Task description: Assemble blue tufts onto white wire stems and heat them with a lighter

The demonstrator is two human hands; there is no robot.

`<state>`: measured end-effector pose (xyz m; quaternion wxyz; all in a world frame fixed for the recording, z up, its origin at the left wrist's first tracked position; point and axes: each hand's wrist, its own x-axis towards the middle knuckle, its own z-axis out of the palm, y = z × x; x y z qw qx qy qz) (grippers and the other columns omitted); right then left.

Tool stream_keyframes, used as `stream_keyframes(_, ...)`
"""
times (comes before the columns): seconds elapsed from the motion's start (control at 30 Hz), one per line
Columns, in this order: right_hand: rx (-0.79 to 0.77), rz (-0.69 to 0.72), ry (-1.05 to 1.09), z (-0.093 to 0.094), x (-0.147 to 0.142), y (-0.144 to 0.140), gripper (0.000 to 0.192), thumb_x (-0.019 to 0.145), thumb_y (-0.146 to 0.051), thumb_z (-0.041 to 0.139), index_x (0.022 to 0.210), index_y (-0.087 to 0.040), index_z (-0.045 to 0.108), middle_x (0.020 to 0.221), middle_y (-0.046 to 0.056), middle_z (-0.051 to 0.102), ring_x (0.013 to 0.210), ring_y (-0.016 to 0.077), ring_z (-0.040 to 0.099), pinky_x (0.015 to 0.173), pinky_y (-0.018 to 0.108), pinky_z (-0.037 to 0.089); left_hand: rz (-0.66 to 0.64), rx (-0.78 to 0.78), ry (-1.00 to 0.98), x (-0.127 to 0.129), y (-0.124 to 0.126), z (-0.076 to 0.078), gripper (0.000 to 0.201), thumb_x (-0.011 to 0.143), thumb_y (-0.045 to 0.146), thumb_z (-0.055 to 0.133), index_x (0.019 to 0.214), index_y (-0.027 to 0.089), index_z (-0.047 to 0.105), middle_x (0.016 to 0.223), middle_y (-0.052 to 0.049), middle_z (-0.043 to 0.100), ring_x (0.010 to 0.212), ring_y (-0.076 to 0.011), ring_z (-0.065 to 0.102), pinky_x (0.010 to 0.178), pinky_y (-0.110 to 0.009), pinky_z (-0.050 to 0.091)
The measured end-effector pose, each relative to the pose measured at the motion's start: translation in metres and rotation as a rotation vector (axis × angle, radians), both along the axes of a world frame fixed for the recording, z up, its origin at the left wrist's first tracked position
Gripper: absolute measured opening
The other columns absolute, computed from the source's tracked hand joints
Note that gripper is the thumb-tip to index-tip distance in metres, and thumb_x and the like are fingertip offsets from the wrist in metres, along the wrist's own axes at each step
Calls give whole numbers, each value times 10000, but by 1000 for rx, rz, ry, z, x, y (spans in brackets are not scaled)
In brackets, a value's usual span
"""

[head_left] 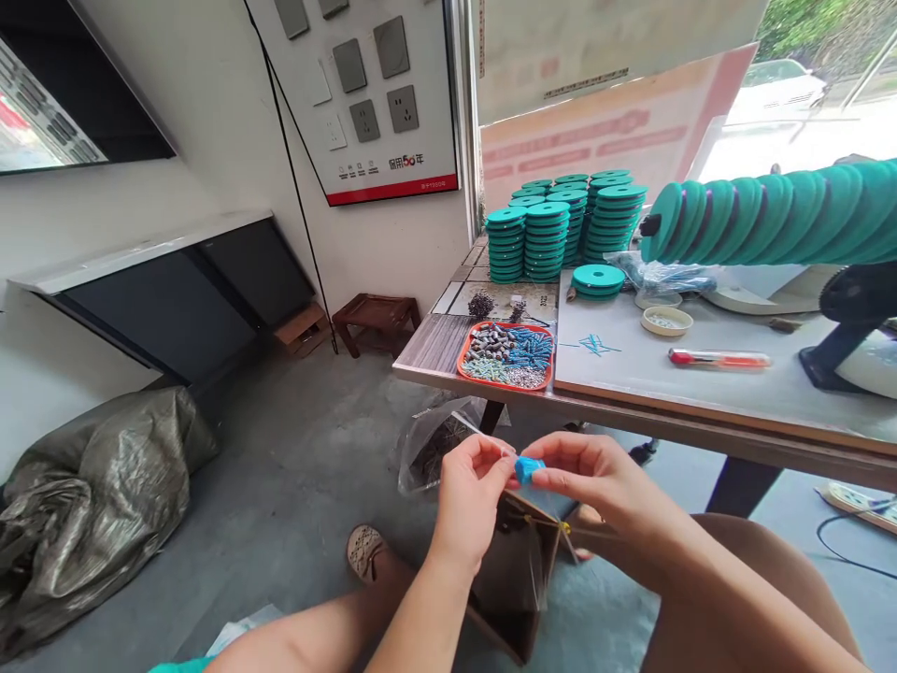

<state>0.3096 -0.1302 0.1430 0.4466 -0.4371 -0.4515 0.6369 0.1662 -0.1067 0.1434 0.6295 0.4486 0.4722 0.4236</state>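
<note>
Both hands are pinched together low in front of the table edge. The right hand (595,481) has a small blue piece (529,469) nipped between thumb and fingertips, and the left hand (471,491) is closed right against it, fingertips touching the same piece. Looks like a thin wire runs off the left fingers, but it's too fine to be sure. Just below the grip sits an open cardboard box (515,584). Up and beyond it, an orange tray (466,358) of small parts sits on the table (701,374), with stacks of green discs (553,234) further back.
</note>
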Motion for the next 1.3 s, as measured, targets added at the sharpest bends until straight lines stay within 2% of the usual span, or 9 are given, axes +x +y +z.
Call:
stream_keyframes(0.17,-69,76,12,-14,-1,4,347,585,-284,766,824,-147,555,690,-4,606,601,87,506,542,197,354,-78,97,205,-11,-3,1,41,666,109,588,700,115,609,664,-18,613,625,-107,575,597,-194,458)
stream_keyframes(0.3,-94,98,-20,-19,-1,6,322,602,-304,746,824,-130,591,704,17,619,611,96,513,558,210,356,-196,113,281,-15,-4,6,116,699,102,551,775,126,634,731,-40,658,655,-127,606,643,-225,489)
stream_keyframes(0.43,-119,83,-27,-19,-3,4,305,613,-309,725,839,-126,634,695,16,623,638,113,530,584,221,364,-305,245,462,-18,-7,13,245,756,102,487,914,178,659,860,-33,682,766,-136,627,743,-246,496)
stream_keyframes(0.57,-133,27,-32,-16,-8,3,276,580,-301,736,781,-129,656,669,13,630,624,114,518,576,221,362,-301,391,638,-20,-12,13,304,786,96,460,943,247,671,928,8,686,851,-131,626,795,-236,473)
stream_keyframes(0.8,-155,-158,73,-18,-17,2,308,570,-345,756,772,-133,662,674,14,649,631,105,533,633,222,407,-169,552,623,-18,-18,-6,292,776,56,446,946,208,629,952,-8,673,843,-110,623,783,-207,471)
stream_keyframes(0.9,-130,-180,101,-20,-20,1,298,590,-359,751,772,-138,670,665,9,645,617,91,520,624,208,401,-153,523,549,-18,-20,-11,266,742,55,494,943,200,590,937,2,660,849,-102,619,800,-199,471)
stream_keyframes(1.07,-180,-123,135,-22,-20,-2,313,600,-366,751,806,-142,673,681,14,640,632,94,529,643,213,403,-105,408,520,-21,-18,-11,49,745,181,575,790,168,562,740,8,643,703,-107,614,694,-198,475)
stream_keyframes(1.3,-191,-40,67,-19,-20,-3,326,557,-311,771,807,-147,641,723,30,655,679,134,573,645,238,419,-118,347,517,-25,-14,-10,86,708,207,615,682,142,567,686,-16,621,666,-124,582,648,-202,456)
